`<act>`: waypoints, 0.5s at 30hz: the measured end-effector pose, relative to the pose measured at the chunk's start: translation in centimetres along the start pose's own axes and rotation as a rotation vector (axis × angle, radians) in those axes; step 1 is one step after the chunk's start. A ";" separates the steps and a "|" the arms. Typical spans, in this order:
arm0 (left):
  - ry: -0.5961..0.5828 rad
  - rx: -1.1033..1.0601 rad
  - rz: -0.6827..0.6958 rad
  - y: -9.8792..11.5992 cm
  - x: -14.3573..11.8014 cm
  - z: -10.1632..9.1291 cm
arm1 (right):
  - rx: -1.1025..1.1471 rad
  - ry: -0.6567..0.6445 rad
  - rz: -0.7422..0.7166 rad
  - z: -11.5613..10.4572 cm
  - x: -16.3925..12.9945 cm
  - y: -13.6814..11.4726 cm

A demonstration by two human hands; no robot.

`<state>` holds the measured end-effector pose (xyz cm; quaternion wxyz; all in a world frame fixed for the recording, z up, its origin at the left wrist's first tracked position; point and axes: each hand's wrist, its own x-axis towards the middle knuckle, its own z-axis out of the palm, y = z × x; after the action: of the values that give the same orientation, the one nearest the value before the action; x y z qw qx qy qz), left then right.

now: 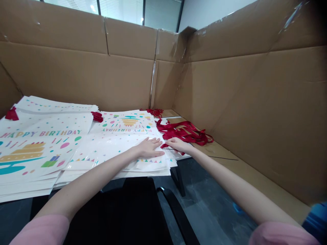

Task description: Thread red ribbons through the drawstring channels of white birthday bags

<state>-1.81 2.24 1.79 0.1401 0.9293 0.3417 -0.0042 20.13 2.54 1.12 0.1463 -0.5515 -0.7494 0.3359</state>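
Note:
My left hand (150, 148) lies flat, fingers spread, on a stack of white printed sheets (109, 144) with a glossy surface. They carry an upside-down "HAPPY BIRTHDAY", a cake and small stars. Just to its right, my right hand (178, 145) is closed, thumb and fingertips pinching the end of a red ribbon (164, 146) at the stack's right edge. Behind that hand lies a loose heap of red ribbons (185, 132). Another stack of the same sheets (38, 136), lettering upright, overlaps on the left, with red ribbon pieces (97, 116) by its edge.
Tall cardboard walls (76, 75) enclose the table at the back and right. More red ribbon (154, 112) lies in the far corner. A black chair (120, 211) with an armrest (176, 214) stands below the table's front edge. Something blue (316, 221) shows at lower right.

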 end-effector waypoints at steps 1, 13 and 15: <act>0.004 0.002 -0.002 0.0 0.1 0.0 | 0.006 -0.005 -0.001 0.2 0.1 -0.4; 0.092 0.045 0.012 -0.1 -0.2 1.4 | 0.104 -0.221 0.040 -1.8 -2.0 0.6; 0.107 0.052 0.012 -0.1 -0.3 1.7 | 0.121 -0.275 0.022 -2.9 -3.1 1.5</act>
<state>-1.94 1.73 0.16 0.0974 0.9336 0.3429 0.0374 24.01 0.90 2.65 0.0717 -0.4987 -0.7345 0.4546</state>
